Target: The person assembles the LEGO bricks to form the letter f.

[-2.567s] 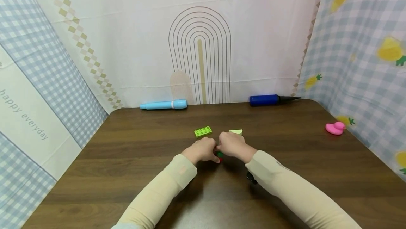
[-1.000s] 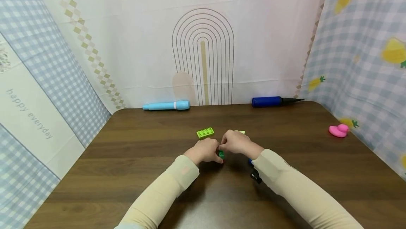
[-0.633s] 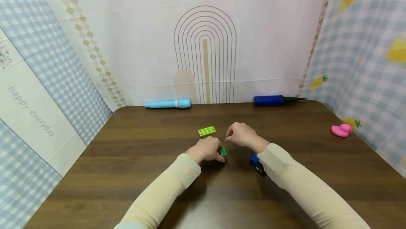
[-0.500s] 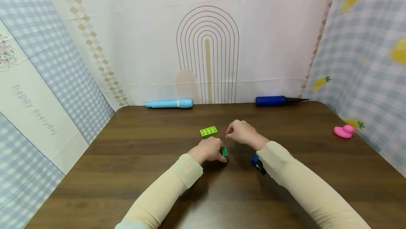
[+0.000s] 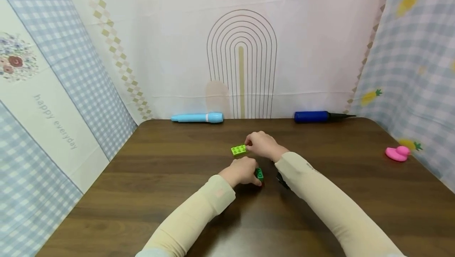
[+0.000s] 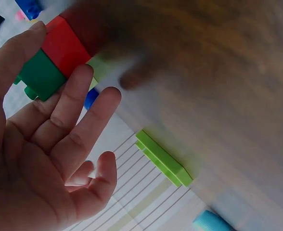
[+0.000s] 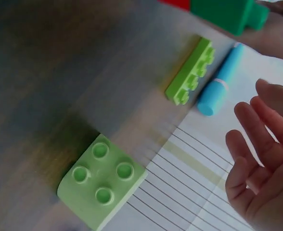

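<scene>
My left hand [image 5: 243, 171] holds a green building brick [image 5: 260, 174] between thumb and fingers. In the left wrist view the green brick is joined to a red brick [image 6: 67, 47], which touches the table. My right hand [image 5: 262, 145] hovers at the right end of a flat lime-green brick [image 5: 238, 150], fingers loosely bent. The right wrist view shows that hand [image 7: 266, 159] holding nothing, apart from the lime brick [image 7: 189, 71]. A pale green brick with a rounded side [image 7: 103, 178] lies near it, hidden in the head view.
At the back edge lie a light blue pen-shaped tube [image 5: 197, 118] and a dark blue pump [image 5: 311, 116] with a black tip. A pink toy duck [image 5: 397, 153] sits at the far right. A blue brick [image 6: 30, 7] shows in the left wrist view.
My right hand has drawn away from the held bricks and moved left to the lime brick. My left hand keeps its hold. The head view has turned slightly left.
</scene>
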`<state>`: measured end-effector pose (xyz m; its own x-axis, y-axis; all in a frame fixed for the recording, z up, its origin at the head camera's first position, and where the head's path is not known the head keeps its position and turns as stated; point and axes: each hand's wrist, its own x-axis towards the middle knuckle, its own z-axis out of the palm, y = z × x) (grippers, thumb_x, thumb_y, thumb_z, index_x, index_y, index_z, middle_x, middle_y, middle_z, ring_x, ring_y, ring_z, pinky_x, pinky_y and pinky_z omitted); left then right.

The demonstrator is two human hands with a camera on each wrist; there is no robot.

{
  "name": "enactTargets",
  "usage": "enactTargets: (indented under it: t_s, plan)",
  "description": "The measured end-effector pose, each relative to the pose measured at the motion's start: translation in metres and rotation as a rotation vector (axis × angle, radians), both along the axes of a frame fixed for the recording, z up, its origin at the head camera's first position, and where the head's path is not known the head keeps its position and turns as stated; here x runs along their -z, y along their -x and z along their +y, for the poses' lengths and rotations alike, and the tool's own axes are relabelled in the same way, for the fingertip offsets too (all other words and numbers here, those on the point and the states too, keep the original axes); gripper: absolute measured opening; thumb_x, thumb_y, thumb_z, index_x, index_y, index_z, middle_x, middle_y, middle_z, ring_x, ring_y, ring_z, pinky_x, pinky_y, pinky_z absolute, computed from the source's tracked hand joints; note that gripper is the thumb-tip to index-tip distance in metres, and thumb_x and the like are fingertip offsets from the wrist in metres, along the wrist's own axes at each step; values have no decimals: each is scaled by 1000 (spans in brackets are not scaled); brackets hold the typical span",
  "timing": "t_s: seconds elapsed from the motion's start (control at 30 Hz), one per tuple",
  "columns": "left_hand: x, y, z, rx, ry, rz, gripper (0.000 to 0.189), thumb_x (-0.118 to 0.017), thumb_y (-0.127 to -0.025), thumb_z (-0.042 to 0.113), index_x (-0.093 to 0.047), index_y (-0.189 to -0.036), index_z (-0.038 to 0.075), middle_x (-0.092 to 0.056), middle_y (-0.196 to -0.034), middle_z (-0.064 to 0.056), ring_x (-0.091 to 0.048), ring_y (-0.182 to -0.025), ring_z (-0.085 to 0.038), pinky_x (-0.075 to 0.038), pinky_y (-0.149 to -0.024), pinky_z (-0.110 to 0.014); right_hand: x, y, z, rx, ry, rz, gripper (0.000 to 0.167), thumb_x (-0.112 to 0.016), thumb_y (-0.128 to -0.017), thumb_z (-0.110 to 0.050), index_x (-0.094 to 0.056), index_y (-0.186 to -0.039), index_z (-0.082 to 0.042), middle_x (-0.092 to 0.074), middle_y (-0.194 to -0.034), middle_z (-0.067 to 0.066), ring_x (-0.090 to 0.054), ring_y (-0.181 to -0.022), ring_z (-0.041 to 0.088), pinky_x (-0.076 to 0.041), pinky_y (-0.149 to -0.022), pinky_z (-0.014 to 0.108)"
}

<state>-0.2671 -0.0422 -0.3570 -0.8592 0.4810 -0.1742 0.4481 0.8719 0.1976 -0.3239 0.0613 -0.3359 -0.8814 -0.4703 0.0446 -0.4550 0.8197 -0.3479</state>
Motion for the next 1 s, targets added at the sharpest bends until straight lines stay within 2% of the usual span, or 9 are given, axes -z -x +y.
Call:
enactTargets:
  t_s: [0.2, 0.33, 0.47, 0.57, 0.67, 0.8, 0.87, 0.93, 1.0]
  plan:
    - [7, -2, 1, -1, -3, -6, 26, -70, -70, 41, -60, -77, 18, -52, -67, 10, -49, -66, -9, -40, -68, -37, 12, 9, -12, -67, -115, 11, 19, -61, -82, -18, -64, -97, -8, -61, -93, 4, -55, -79, 17, -44, -64, 33]
    - [13, -3, 4, 1, -12, 7, 26, -70, -69, 41, -59, -74, 19, -52, -66, 11, -49, -65, -8, -41, -65, -35, 21, 13, -14, -100, -185, 21, 23, -61, -82, -18, -63, -103, -7, -60, -98, 7, -54, -87, 21, -44, -68, 35]
    - [14, -3, 8, 7, -16, 31, 26, -71, -68, 42, -58, -73, 19, -52, -66, 11, -49, -65, -7, -40, -62, -33, 27, 17, -12, -101, -258, 0, 29, -58, -83, -17, -59, -111, -10, -57, -107, 7, -47, -100, 27, -42, -74, 39]
    - [13, -3, 9, 8, -17, 33, 26, -72, -67, 41, -59, -74, 20, -52, -67, 11, -49, -65, -6, -40, -63, -33, 29, 20, -11, -99, -312, -28, 32, -57, -84, -16, -57, -116, -12, -56, -107, 7, -46, -101, 28, -41, -73, 40]
    - [11, -2, 8, 6, -13, 35, 26, -72, -67, 42, -59, -74, 20, -53, -68, 11, -50, -66, -6, -40, -62, -33, 29, 23, -12, -108, -321, -20, 28, -59, -82, -15, -61, -109, -12, -59, -94, 6, -52, -88, 24, -43, -65, 37]
    - [8, 0, 4, -1, -5, 45, 27, -71, -67, 43, -58, -73, 20, -52, -68, 11, -49, -66, -7, -39, -60, -33, 30, 26, -15, -129, -299, 31, 5, -62, -80, -17, -64, -82, -12, -55, -70, 0, -51, -64, 15, -41, -55, 32]
    - [7, 1, 2, -5, -3, 49, 27, -71, -67, 43, -58, -72, 20, -52, -67, 10, -49, -65, -7, -39, -59, -32, 30, 27, -16, -137, -301, 46, 9, -62, -80, -17, -59, -72, -13, -51, -64, -1, -48, -59, 14, -39, -53, 31]
    - [6, 1, 0, -8, -5, 51, 27, -71, -68, 42, -58, -72, 20, -52, -67, 11, -49, -65, -7, -39, -58, -32, 29, 28, -17, -133, -301, 34, 11, -61, -80, -17, -57, -71, -12, -51, -64, 1, -47, -60, 15, -39, -53, 31]
    - [6, 2, -3, -11, -5, 48, 26, -71, -68, 42, -59, -73, 20, -52, -67, 11, -49, -65, -6, -39, -59, -32, 27, 29, -17, -123, -284, 7, 10, -61, -80, -18, -59, -80, -8, -55, -73, 4, -48, -64, 16, -39, -55, 32]
